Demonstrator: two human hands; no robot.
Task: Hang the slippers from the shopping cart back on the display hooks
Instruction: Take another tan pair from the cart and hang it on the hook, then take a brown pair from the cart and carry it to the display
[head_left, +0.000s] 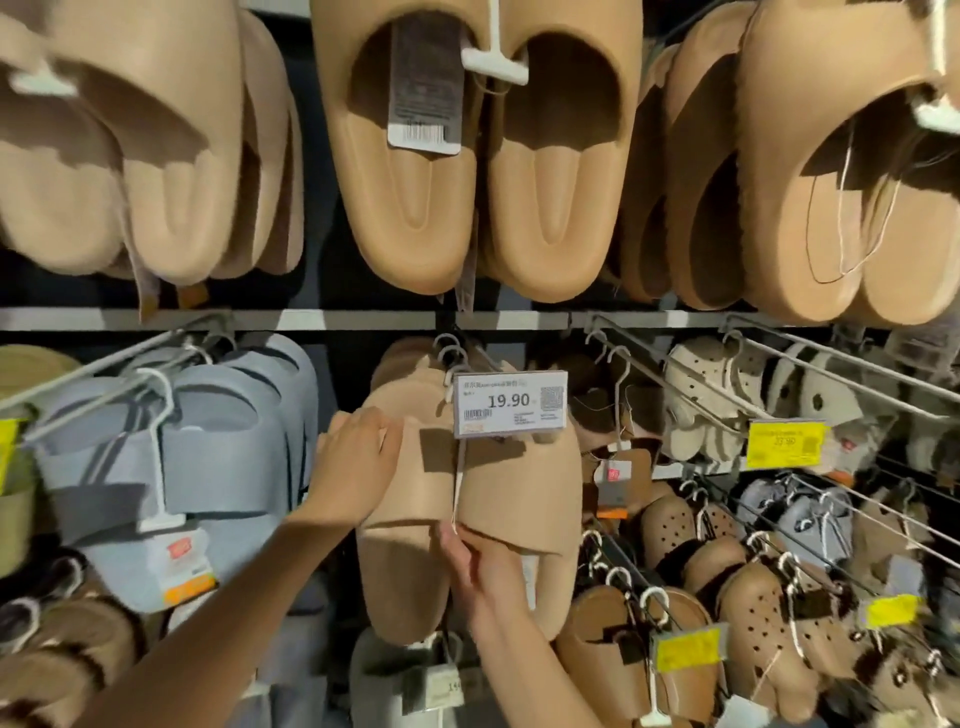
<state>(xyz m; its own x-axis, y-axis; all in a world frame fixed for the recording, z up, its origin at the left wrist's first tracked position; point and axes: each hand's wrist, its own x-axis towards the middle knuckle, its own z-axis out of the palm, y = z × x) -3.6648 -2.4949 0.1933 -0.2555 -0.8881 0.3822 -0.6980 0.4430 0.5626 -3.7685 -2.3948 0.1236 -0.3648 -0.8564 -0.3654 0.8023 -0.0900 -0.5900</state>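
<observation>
A pair of tan slide slippers (519, 493) hangs in the middle of the display, on a white plastic hanger (457, 493) whose strip runs down between the two shoes. My left hand (353, 462) lies on the upper left side of the pair with its fingers spread over the strap. My right hand (483, 566) pinches the lower end of the hanger strip at the straps' bottom edge. A white price tag reading 19.90 (509, 410) at the hook's tip covers the hanger's top. More tan slippers hang behind on the same hook.
Large tan slippers (467, 156) hang in the row above. Grey-blue slippers (208, 457) hang to the left. Cream and brown perforated clogs (753, 613) hang on metal hooks to the right, with yellow price labels (784, 441). A metal shelf rail (363, 319) crosses between the rows.
</observation>
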